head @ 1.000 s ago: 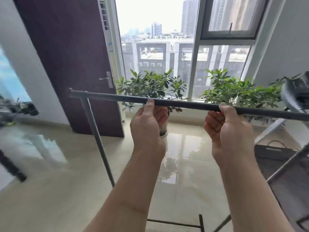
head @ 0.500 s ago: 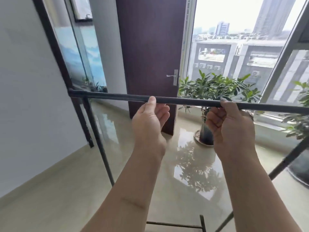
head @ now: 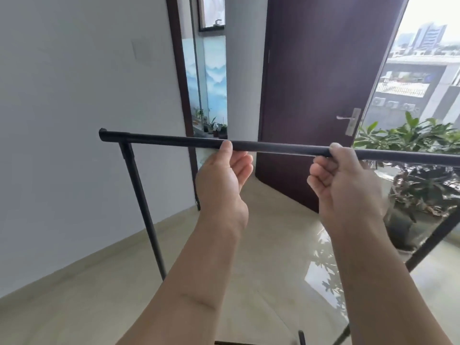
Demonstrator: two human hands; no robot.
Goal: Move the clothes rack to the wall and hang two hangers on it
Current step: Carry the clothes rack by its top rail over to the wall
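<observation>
The clothes rack (head: 174,141) is a thin black metal frame whose top bar runs across the middle of the view at chest height. Its left upright drops down to the floor and a right leg slants at the far right. My left hand (head: 221,178) grips the top bar near its middle, thumb on top. My right hand (head: 343,180) grips the same bar further right. The white wall (head: 74,120) stands to the left, close beyond the rack's left end. No hangers are in view.
A dark brown door (head: 316,83) stands open ahead, with a narrow glazed corridor to its left. A potted plant (head: 418,190) sits on the glossy beige floor at the right, by the big window. The rack's base bar shows at the bottom edge.
The view has swung left with the rack: the window and plants slid to the right and the white wall now fills the left. Both hands keep their grip on the bar.
</observation>
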